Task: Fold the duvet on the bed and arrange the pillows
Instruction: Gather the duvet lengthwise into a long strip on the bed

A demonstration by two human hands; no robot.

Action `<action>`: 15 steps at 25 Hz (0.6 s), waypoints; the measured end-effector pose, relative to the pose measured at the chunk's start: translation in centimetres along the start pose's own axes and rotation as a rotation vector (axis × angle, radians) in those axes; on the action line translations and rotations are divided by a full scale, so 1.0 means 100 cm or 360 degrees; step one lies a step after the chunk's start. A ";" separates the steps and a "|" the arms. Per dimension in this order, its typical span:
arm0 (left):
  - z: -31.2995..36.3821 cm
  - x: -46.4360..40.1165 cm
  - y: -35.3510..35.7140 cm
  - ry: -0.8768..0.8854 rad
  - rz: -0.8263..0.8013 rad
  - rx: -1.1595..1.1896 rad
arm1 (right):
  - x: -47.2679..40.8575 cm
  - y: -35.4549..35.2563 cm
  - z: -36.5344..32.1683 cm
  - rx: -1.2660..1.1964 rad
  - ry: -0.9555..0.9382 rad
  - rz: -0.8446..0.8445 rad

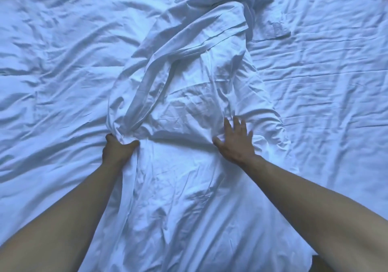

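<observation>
Left hand (118, 147), at lower left of centre in the head view, is closed in a fist around a bunched fold of the white duvet (184, 86), the cloth gathered between thumb and fingers. Right hand (234, 140), just right of centre, lies flat with fingers spread wide, palm down on the duvet and gripping nothing. Both bare forearms reach in from the bottom corners of the frame. Between and beyond the two hands the duvet runs as a rumpled heap up the middle of the frame to the top edge, twisted into long ridges; its nearer part spreads smooth toward the bottom edge. Under it, the creased white sheet (63, 51) fills both sides of the frame.
</observation>
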State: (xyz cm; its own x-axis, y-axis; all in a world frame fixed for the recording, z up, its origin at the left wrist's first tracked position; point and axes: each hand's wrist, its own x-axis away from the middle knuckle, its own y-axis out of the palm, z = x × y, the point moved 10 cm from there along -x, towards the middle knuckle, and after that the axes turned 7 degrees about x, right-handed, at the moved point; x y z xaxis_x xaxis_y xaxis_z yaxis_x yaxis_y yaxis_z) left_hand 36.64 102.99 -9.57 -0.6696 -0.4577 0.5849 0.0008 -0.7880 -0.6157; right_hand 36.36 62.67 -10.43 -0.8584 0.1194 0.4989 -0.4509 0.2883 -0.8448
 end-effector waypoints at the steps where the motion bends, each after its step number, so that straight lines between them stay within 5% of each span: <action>1: -0.003 0.003 0.000 -0.0017 -0.0045 0.0079 | 0.004 0.015 -0.006 0.0029 0.0020 -0.0146; 7: -0.078 0.041 0.011 -0.0155 -0.0413 0.0266 | 0.020 0.028 0.011 0.0232 -0.0111 -0.0107; 15: -0.055 0.050 -0.006 -0.0257 0.0043 0.0201 | 0.021 0.011 0.002 0.0311 0.0069 -0.0381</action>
State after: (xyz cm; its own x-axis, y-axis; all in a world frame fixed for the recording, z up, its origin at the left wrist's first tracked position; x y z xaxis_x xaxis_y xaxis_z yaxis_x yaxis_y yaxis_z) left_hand 29.24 103.41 -9.15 -0.5403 -0.5316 0.6523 0.1173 -0.8152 -0.5672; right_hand 34.01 62.99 -10.31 -0.7127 0.1114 0.6925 -0.6812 0.1256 -0.7213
